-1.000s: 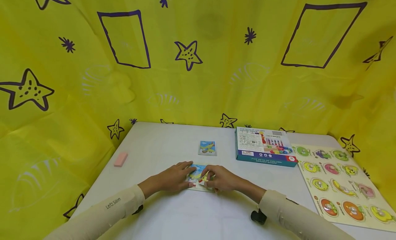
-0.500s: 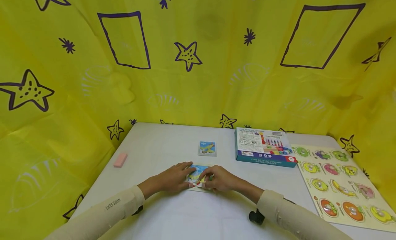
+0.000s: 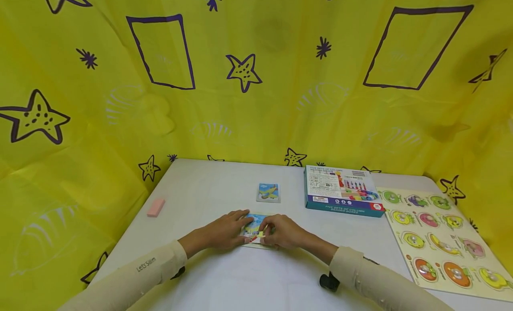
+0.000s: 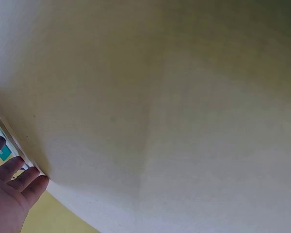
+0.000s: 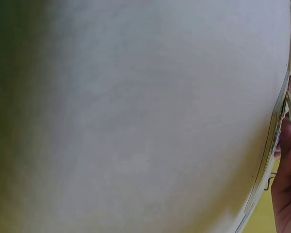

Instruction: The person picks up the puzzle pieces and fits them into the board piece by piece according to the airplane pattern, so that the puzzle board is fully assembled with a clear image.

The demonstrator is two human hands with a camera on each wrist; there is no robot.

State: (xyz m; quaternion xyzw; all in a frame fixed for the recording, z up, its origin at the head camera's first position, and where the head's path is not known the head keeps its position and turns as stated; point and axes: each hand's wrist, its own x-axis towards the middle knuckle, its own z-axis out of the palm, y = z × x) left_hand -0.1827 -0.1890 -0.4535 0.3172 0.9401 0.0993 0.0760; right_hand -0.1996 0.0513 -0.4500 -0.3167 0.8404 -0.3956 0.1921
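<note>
A small jigsaw puzzle (image 3: pixel 255 220) with a blue-sky picture lies flat on the white table (image 3: pixel 216 186) between the two hands. My left hand (image 3: pixel 226 231) rests along its left side, the fingers extended over the picture and the thumb near the lower edge. From the right, my right hand (image 3: pixel 285 231) pinches a small puzzle piece (image 3: pixel 261 235), pale yellow where it shows, low over the picture. Part of this piece is hidden by the fingers. Just behind the puzzle lies a square picture card (image 3: pixel 268 193) with a yellow airplane on blue sky.
A boxed bead set (image 3: pixel 342 191) lies at the back right. Beside it, a large fruit puzzle board (image 3: pixel 442 239) reaches the table's right side. A pink block (image 3: pixel 156 207) sits near the left edge. Yellow patterned cloth (image 3: pixel 256 119) hangs behind the table.
The piece in the right hand has turned and come down closer to the puzzle, with the right fingers shifting slightly. The left hand has stayed in place.
</note>
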